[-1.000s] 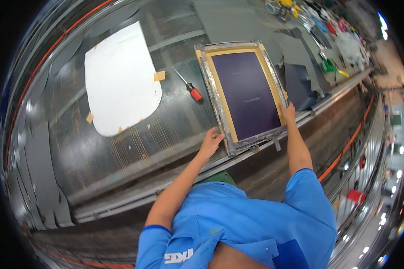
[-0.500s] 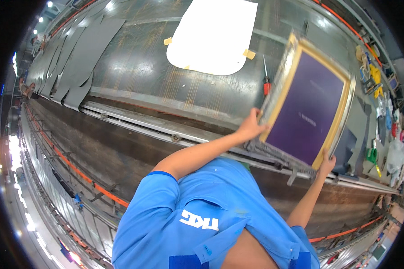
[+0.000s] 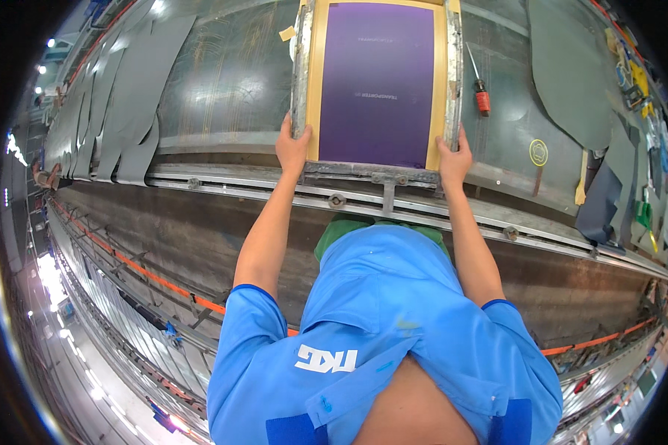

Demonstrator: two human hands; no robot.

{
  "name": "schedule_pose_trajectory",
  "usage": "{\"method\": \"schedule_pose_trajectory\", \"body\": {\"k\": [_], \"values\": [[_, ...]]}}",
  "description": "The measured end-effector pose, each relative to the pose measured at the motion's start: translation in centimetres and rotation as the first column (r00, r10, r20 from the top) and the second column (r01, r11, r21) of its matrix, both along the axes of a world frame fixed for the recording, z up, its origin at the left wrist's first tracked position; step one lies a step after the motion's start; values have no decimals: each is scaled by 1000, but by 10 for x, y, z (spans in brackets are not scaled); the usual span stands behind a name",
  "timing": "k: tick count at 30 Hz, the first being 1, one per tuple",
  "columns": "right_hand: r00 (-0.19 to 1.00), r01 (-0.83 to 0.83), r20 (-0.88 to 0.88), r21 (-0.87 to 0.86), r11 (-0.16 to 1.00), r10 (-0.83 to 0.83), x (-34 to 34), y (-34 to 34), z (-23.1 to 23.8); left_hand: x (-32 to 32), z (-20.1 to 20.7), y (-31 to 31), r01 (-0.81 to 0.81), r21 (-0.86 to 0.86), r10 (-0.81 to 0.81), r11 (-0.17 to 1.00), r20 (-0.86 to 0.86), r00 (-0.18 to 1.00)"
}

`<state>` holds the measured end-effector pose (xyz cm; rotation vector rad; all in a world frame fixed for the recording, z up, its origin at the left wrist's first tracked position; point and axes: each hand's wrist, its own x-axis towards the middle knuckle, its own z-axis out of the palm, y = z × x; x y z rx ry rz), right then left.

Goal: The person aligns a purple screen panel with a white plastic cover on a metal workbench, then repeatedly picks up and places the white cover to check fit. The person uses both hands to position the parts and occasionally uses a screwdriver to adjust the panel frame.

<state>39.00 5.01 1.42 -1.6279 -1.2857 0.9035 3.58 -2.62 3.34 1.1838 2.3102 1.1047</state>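
Observation:
A screen-printing frame with a purple mesh, tan taped borders and worn metal sides lies over the long table. My left hand grips its near left corner. At the near right corner my right hand is closed on the metal side. The white sheet beneath is nearly all covered by the frame; one bit of yellow tape shows beside the frame's left side. Along the near edge of the frame runs a metal bar with a small bracket that reaches the table rail.
A red-handled screwdriver lies right of the frame. Grey sheets hang over the table's left part, and another grey sheet lies at the right. A metal rail runs along the near edge. Tools and a brush sit far right.
Both my hands have carried the frame leftward and turned it square to the table, over the white sheet. The screwdriver and yellow round mark now show uncovered on the right.

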Motion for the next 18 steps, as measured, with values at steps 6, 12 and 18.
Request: {"method": "schedule_pose_trajectory", "body": {"k": [6,12,18], "values": [[999,34,42,28,999,-35,-47,-24,-13,-44,-34,-14,-8,-6,7,1000,-103,995],[992,84,97,17,996,-85,-62,-31,-12,-63,-47,-20,10,-38,-19,999,-245,969],[950,93,290,82,992,-113,-61,-34,-23,-62,-44,-15,16,-122,-41,992,-206,978]]}}
